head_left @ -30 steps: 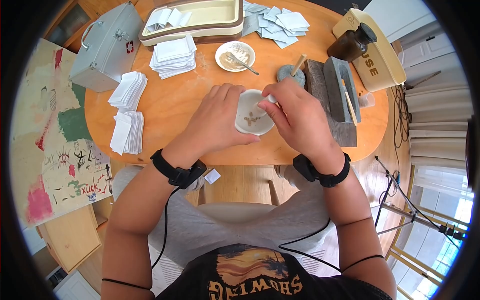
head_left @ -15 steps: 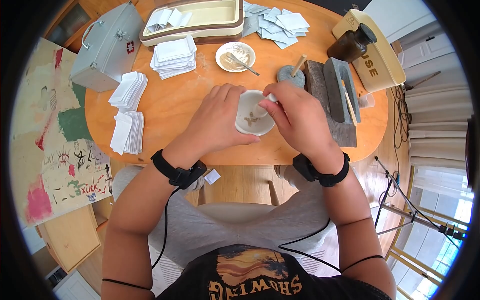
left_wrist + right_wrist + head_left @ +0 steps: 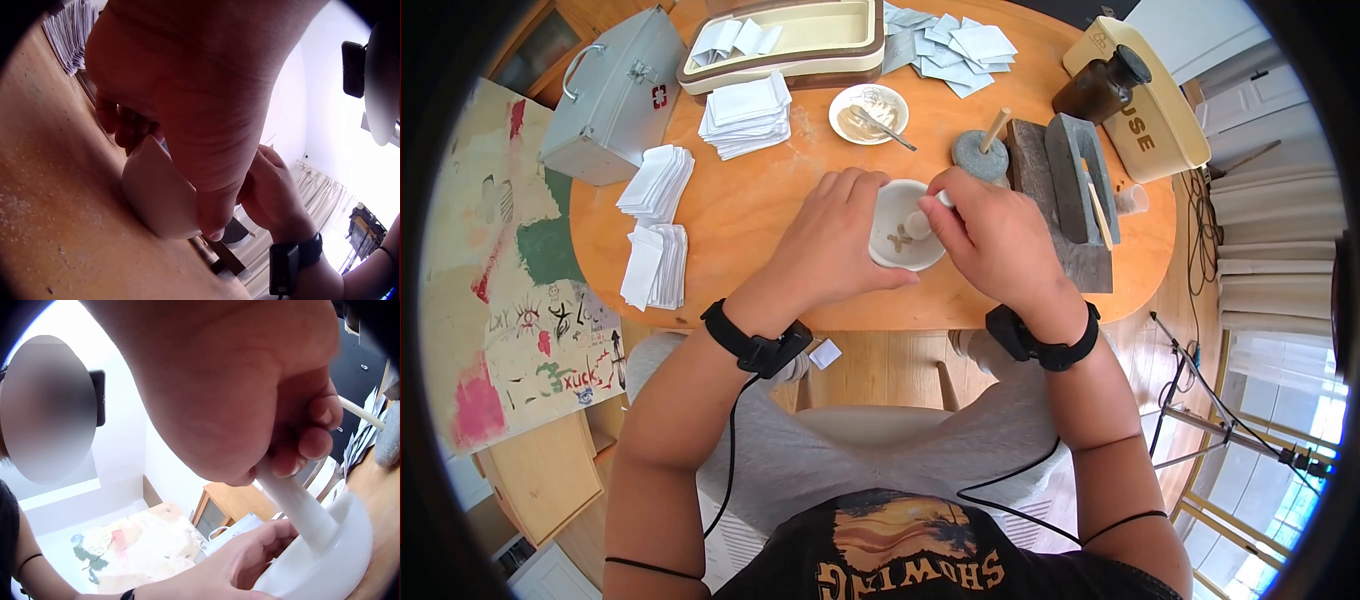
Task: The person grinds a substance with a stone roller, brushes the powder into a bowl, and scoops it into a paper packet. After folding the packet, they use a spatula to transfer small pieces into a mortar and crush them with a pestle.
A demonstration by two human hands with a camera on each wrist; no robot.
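A white mortar [image 3: 888, 208] sits on the table at the front, with a few brown pieces [image 3: 899, 239] at its bottom. My left hand [image 3: 832, 238] holds it from the left, thumb along the near rim and fingers around the far side. My right hand [image 3: 998, 235] grips a white pestle [image 3: 299, 509], fingers curled round its handle. The pestle's thick end stands inside the mortar, leaning toward the right, close beside the brown pieces. In the left wrist view the mortar's outer wall [image 3: 159, 194] shows under my left palm.
Beyond the mortar stands a white dish [image 3: 845, 128] with brown powder and a spoon. A grey stone wheel [image 3: 970, 158] with a wooden handle and a stone trough [image 3: 1072, 165] are at right. White paper packets [image 3: 745, 115] lie left; a metal case [image 3: 615, 95] stands behind.
The pestle's end has shifted slightly inside the mortar, toward the near side, as my right hand moves a little. My left hand keeps its hold on the mortar.
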